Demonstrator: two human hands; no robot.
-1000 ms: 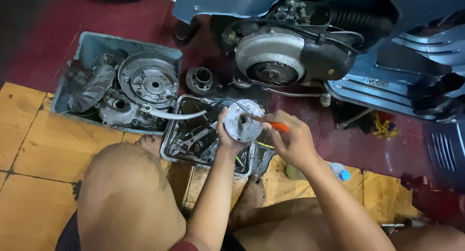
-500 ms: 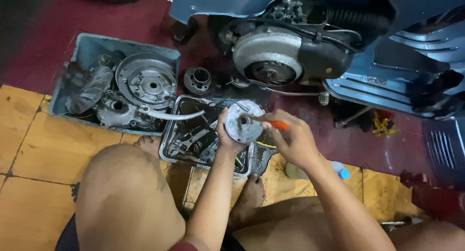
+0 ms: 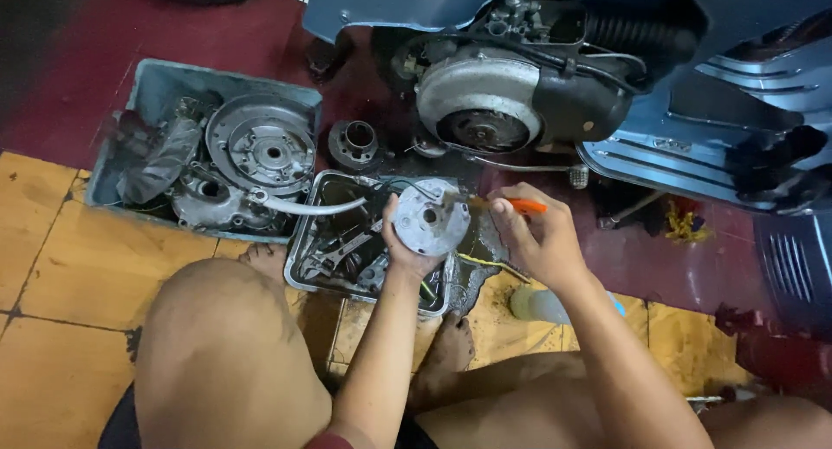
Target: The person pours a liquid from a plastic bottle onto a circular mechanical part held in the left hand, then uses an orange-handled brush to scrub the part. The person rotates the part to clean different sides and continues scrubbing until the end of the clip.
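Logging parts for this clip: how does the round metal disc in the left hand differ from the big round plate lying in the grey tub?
The disc is smaller and held up on edge in the left hand; the plate is larger and lies flat in the grey tub. The disc has a wire running from it and an orange-handled tool in the right hand at its edge; nothing touches the plate. Both are round, grey metal with a centre hole.

Right hand shifted rightward, away from round metal plate; orange-handled tool pulled back from plate's centre, tip now at its upper right edge. Plastic bottle more exposed.
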